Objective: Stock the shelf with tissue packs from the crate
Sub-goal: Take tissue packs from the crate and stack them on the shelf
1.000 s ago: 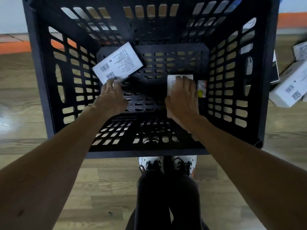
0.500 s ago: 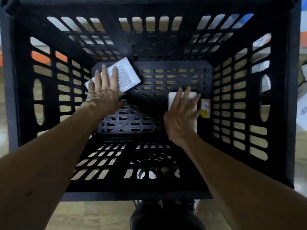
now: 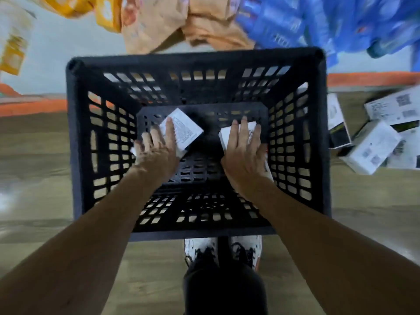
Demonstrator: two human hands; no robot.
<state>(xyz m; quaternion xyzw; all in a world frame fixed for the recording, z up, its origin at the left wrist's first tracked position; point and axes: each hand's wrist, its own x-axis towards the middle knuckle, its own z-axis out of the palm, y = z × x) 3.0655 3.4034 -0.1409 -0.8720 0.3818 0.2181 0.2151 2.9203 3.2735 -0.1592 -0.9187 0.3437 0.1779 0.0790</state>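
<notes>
1. Standing over the black crate (image 3: 77, 155) on the wood floor (image 3: 41, 169), shoes (image 3: 200, 247) right up by its near wall. A good spot for reaching straight down.
2. Left tissue pack (image 3: 189, 130) and right tissue pack (image 3: 225, 135) down low in the crate, a little apart. No other packs to see in there, so likely close to the end of the job.
3. Both arms deep inside, because of the packs sitting so low.
4. Left hand (image 3: 156, 153) laid on top of the left tissue pack. Fingers spread and mostly straight across its top. Thumb hidden. Cannot tell if this grip is holding the pack or only pressing on it.
5. Right hand (image 3: 244, 160) laid on top of the right tissue pack, fingertips up at its far edge. Thumb hidden here too. Again, cannot tell if the grip is closed round the pack or only resting.
6. One hand for each pack, likely so as to bring up two at once and save a trip.
7. Past the crate, blurry orange packs (image 3: 172, 21) and blue packs (image 3: 306, 19), likely on the shelf to fill. Too blurry to say more.
8. Off to the right on the floor, a heap of white boxes (image 3: 372, 148), well apart from both hands.
9. Next, most likely: hold each pack by its sides, lift clear of the crate walls, then up to the shelf.
</notes>
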